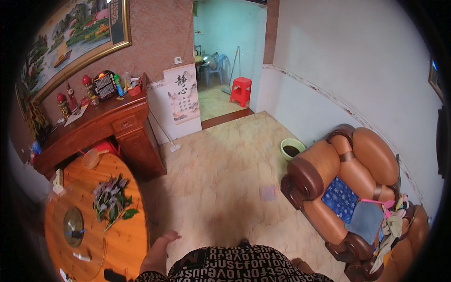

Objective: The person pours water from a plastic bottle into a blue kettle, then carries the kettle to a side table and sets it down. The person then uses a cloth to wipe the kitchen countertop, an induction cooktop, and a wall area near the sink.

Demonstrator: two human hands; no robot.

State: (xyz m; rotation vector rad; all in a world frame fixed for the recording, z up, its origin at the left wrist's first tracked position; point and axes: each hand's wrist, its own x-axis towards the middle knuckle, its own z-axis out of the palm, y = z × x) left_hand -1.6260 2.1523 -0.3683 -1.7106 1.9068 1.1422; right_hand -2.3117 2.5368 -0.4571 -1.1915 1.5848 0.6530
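Note:
My left hand point(170, 237) hangs over the tiled floor, just right of the round wooden table point(130, 243), and nothing shows in it. My right hand is out of view; only a bit of the right forearm shows at the bottom edge, beside the patterned black shirt. On the table lies a bunch of leafy stems point(112, 199) with purple and green leaves. Left of it, a round metal disc point(73, 225) sits on the glass turntable, with a small dark thing on it. A pink strainer or basket point(91, 159) lies at the table's far edge.
A dark red wooden cabinet point(132, 128) with ornaments stands behind the table. A brown leather sofa point(326, 218) with cushions and clothes is at right, near a green basin point(284, 151) of dark contents. A red plastic stool point(241, 91) stands beyond the doorway. A long-handled tool point(174, 147) leans by the wall.

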